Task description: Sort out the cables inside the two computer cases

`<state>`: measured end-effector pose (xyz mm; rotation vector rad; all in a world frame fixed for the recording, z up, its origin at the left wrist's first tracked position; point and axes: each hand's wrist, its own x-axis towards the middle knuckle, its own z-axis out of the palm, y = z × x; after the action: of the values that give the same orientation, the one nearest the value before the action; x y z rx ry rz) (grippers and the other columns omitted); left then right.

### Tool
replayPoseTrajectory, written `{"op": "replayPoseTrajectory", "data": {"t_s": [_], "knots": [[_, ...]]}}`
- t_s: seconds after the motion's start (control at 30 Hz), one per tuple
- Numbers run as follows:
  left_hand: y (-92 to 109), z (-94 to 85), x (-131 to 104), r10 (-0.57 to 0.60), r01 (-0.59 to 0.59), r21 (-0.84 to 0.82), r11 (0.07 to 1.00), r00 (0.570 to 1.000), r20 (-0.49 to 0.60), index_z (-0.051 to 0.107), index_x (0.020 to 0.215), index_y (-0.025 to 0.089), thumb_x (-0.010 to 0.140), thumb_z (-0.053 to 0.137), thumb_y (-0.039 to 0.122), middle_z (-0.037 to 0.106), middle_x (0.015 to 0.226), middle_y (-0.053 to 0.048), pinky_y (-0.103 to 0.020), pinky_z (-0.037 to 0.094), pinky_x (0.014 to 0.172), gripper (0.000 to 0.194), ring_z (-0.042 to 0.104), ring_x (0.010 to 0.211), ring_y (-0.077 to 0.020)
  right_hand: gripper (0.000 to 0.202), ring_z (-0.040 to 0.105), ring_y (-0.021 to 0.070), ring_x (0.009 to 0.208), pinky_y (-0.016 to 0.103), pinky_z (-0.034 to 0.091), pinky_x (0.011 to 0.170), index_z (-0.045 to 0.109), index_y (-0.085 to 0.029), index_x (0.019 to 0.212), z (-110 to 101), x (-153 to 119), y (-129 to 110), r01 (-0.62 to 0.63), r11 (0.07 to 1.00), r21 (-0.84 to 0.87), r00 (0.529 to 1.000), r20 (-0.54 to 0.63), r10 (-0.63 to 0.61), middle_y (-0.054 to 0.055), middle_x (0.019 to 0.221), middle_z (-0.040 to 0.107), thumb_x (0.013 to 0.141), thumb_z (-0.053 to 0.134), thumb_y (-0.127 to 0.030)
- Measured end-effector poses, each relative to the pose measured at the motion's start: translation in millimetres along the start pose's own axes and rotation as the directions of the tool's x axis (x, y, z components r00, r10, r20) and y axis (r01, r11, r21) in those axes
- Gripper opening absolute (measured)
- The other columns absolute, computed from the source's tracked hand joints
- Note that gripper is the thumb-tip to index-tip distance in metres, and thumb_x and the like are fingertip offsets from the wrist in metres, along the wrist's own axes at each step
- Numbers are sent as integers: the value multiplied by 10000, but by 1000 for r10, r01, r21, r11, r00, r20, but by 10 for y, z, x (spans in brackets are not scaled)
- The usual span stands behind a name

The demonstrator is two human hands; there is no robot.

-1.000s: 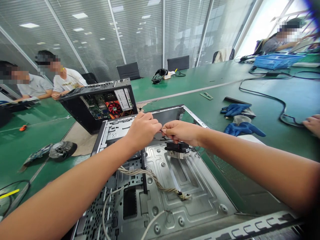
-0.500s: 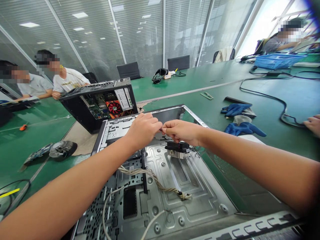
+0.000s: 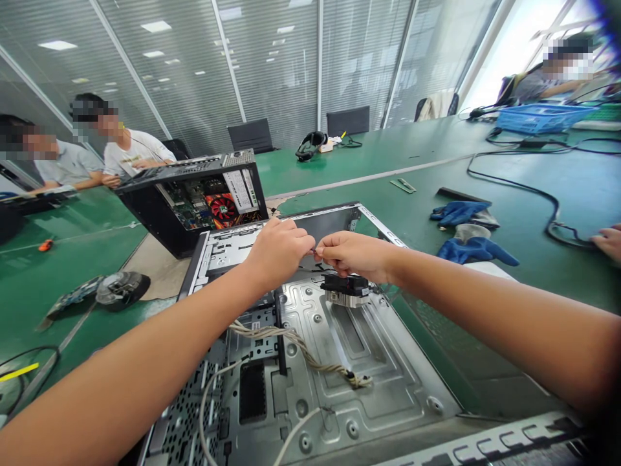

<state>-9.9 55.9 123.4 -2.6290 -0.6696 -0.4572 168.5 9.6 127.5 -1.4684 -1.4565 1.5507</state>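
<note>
My left hand [image 3: 280, 249] and my right hand [image 3: 350, 254] meet fingertip to fingertip over the far part of an open metal computer case [image 3: 369, 369]. Both are closed in a pinch on a thin dark cable [image 3: 314, 251], only a short bit of which shows between them. Just below my right hand is a CPU cooler [image 3: 346, 291], a black fan on a silver heatsink. Whether it hangs or rests on the case floor I cannot tell. Twisted beige cables [image 3: 310, 358] lie across the case floor.
Behind the case stands a black computer tower [image 3: 194, 200] with a red fan inside. Blue-grey gloves [image 3: 466, 233] and a black cable [image 3: 528, 186] lie to the right; a grey-black round part [image 3: 121, 289] lies left. Several people sit around the green table [image 3: 339, 175].
My hands keep the same pinch and have barely moved. At the back left, the person in white has shifted their hands, and a pale object now shows there.
</note>
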Motion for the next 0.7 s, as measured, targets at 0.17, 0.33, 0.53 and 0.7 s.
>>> {"op": "replayPoseTrajectory", "data": {"t_s": [0.17, 0.33, 0.53, 0.7], "knots": [[-2, -3, -6, 3, -3, 23, 1000, 1000, 13, 650, 747, 196, 918, 494, 200, 683, 719, -9, -337, 274, 654, 232, 532, 709, -174, 130, 309, 80, 473, 238, 278, 473, 526, -179, 721, -7, -8, -11, -11, 1000, 18, 1000, 9, 11, -36, 589, 411, 847, 540, -151], [9, -26, -10, 32, -32, 60, 998, 999, -6, 626, 742, 183, 932, 471, 207, 660, 718, -24, -330, 283, 644, 246, 523, 695, -165, 144, 303, 81, 469, 235, 269, 467, 515, -182, 712, -18, 4, 10, -6, 1000, 14, 1000, 10, 6, -40, 576, 391, 853, 533, -161], [10, -25, -8, 30, -29, 55, 998, 999, -16, 624, 733, 183, 933, 457, 206, 656, 705, -23, -323, 281, 634, 262, 514, 673, -155, 140, 303, 81, 468, 236, 277, 468, 523, -183, 725, -19, 8, 16, -10, 1000, 13, 1000, 2, 10, -42, 577, 396, 863, 538, -172], [1, -15, -13, -16, 16, 34, 999, 1000, -5, 652, 765, 196, 913, 473, 193, 685, 736, -25, -337, 294, 681, 233, 538, 730, -176, 154, 347, 80, 482, 238, 310, 480, 542, -173, 718, -15, 25, 27, 7, 999, 34, 1000, 1, -7, -21, 614, 450, 870, 530, -160]]}}
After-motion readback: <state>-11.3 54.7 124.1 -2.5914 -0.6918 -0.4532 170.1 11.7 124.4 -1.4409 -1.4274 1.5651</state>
